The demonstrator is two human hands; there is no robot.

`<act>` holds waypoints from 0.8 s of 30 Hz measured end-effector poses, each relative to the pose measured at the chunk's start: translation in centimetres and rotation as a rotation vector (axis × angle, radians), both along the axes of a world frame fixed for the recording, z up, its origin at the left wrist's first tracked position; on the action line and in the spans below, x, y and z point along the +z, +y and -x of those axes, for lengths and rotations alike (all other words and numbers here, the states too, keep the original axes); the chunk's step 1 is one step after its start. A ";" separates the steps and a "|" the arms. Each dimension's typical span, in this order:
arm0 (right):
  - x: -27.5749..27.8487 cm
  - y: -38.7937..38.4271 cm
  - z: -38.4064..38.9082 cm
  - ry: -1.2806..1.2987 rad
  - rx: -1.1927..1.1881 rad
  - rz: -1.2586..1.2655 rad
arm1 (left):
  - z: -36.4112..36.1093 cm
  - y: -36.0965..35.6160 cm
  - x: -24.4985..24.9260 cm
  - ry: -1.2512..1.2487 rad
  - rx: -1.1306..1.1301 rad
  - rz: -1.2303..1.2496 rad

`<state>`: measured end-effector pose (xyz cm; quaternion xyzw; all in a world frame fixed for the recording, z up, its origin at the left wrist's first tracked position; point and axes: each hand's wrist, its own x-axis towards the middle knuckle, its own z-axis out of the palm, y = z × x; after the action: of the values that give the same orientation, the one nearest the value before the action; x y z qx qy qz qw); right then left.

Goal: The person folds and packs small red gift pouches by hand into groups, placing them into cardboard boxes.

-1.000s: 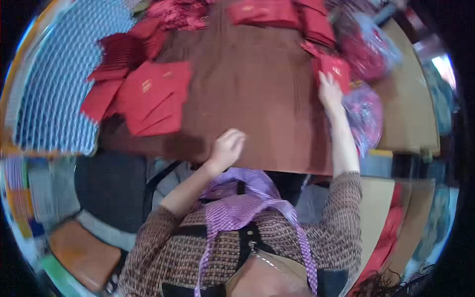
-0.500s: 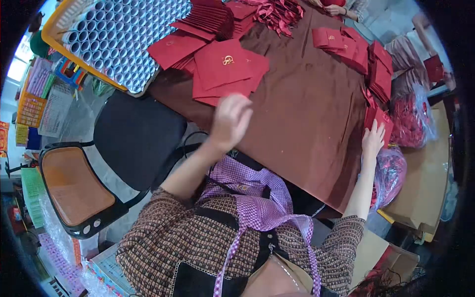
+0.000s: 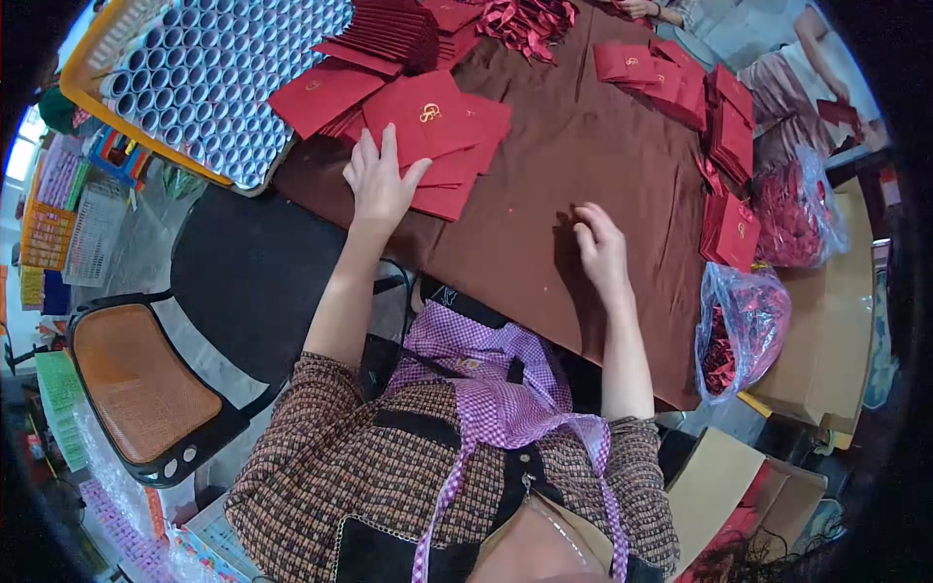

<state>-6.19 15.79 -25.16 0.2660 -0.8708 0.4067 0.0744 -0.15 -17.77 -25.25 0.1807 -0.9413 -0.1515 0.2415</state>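
Note:
My left hand (image 3: 381, 183) rests on the near left edge of a pile of flat red envelopes (image 3: 428, 117), its fingers spread. The top envelope bears a gold emblem, and others lie fanned beneath it. Above the bare brown cloth hovers my right hand (image 3: 604, 248), its fingers loosely curled and the thumb apart from them; nothing shows in it. To the right of that hand, a small stack of red envelopes (image 3: 731, 231) with a gold emblem sits at the table's right edge.
A yellow-rimmed crate (image 3: 83, 83) holds many white tubes. More red envelopes (image 3: 646, 73) and ribbons (image 3: 530, 24) lie on the brown-covered table (image 3: 544, 165). Plastic bags (image 3: 743, 330) of red items and a cardboard box (image 3: 821, 330) stand right. A chair (image 3: 146, 389) is left. Other people stand beyond.
My right hand has left the envelope stack at the right edge and moved left over the cloth. My left hand has moved up and left onto the envelope pile.

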 end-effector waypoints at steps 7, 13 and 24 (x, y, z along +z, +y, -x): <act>-0.4 -1.2 -3.8 -0.030 0.044 -0.005 | -0.1 -0.8 0.1 0.199 -0.022 -0.038; 1.0 0.1 -4.5 -0.125 0.002 0.004 | -2.0 0.1 1.8 0.292 -0.140 -0.294; 4.1 1.5 -5.8 -0.978 0.137 0.993 | -5.5 10.7 3.6 0.122 -0.779 -0.402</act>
<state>-0.42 17.32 -21.04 0.0414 -0.4969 0.8332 -0.2390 5.31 -7.09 -21.69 -0.1532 -0.8750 -0.4218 0.1816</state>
